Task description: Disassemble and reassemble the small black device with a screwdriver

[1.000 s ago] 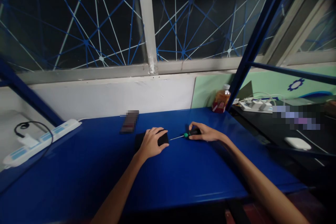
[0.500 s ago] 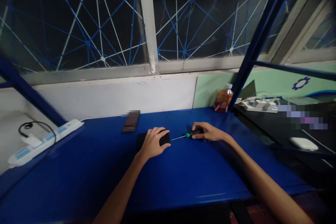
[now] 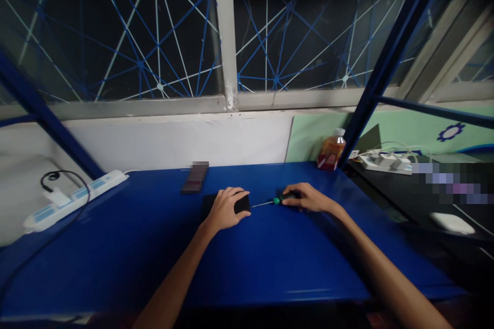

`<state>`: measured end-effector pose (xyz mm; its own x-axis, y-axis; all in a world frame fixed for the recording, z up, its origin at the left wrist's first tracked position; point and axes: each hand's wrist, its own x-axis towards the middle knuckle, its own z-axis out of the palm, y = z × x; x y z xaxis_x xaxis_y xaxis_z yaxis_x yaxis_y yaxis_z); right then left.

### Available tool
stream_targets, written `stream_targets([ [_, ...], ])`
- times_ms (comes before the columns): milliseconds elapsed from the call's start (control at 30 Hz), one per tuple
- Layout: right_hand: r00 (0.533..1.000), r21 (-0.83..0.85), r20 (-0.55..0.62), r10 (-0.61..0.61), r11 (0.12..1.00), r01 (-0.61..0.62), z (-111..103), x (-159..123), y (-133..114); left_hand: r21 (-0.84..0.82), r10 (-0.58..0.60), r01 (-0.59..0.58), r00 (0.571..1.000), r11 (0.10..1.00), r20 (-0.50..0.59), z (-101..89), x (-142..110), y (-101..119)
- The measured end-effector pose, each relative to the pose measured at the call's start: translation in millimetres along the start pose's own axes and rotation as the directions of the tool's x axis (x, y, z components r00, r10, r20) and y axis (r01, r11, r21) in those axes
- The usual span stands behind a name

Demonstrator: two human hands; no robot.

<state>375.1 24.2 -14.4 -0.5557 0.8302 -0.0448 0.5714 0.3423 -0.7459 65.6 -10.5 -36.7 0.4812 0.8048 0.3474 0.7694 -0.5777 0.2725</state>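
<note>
My left hand [image 3: 226, 209] lies over a flat black device [image 3: 242, 204] on the blue table [image 3: 116, 257], fingers curled over its top, holding it down. My right hand [image 3: 306, 198] is closed round the dark handle of a small screwdriver [image 3: 275, 200] with a green collar. Its thin metal shaft points left, with the tip at the right edge of the black device. A dark phone-sized object [image 3: 196, 177], partly blurred, lies just behind my left hand.
A white power strip [image 3: 73, 199] with a black cable lies at the table's left end. An orange drink bottle [image 3: 331, 150] stands at the back right by a blue post. On the dark desk to the right are another power strip [image 3: 384, 162] and a white mouse [image 3: 451, 222].
Both hands keep their hold and barely move. The view has shifted a little, so everything sits slightly further right and lower in the picture.
</note>
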Motion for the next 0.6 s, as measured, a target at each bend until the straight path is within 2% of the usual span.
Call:
stream_targets([
  [133, 0.997, -0.064, -0.068, -0.046, 0.997, 0.042, 2, 3, 2, -0.002, -0.015, 0.015, 1.0, 1.0, 0.009, -0.6, 0, 0],
  [267, 0.996, -0.058, -0.075, -0.046, 0.997, 0.041, 3, 3, 2, 0.01, -0.011, 0.011, 1.0, 1.0, 0.009, 0.2, 2, -1],
  [433, 0.993, 0.085, -0.121, 0.006, 0.996, 0.004, 6, 2, 2, 0.018, -0.007, 0.007, 1.0, 1.0, 0.007, 0.9, 3, 0],
  [600, 0.999, 0.258, -0.036, 0.015, 0.966, -0.005, 8, 4, 12, 0.007, -0.03, 0.03, 1.0, 1.0, -0.003, 1.6, 5, 2],
])
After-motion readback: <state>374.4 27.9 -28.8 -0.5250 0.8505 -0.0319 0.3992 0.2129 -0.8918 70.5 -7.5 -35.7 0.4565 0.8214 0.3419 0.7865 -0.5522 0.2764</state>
